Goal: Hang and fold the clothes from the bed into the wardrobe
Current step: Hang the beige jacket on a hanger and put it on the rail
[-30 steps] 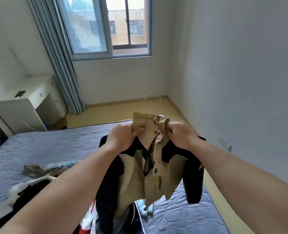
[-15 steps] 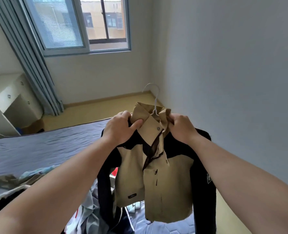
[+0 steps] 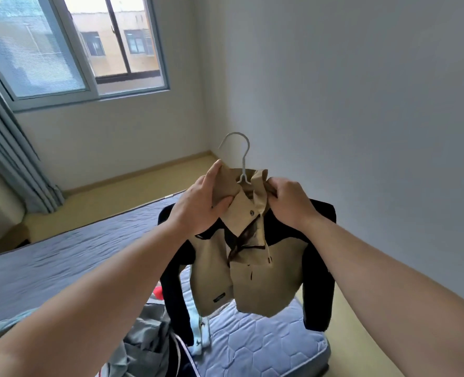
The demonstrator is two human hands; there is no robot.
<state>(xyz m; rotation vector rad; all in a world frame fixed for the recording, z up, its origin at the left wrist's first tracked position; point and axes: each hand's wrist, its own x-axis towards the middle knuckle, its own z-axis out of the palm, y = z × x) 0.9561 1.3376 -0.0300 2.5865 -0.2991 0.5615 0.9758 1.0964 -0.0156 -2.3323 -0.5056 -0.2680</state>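
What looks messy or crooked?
The jacket has a crumpled collar and its front hangs open crookedly on the hanger, while the left hand and right hand grip it. Other clothes lie heaped on the bed.

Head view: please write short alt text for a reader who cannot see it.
A left hand and a right hand grip the collar of a tan and black jacket on a white hanger, holding it above a bed. More clothes lie on the bed; a window is upper left.
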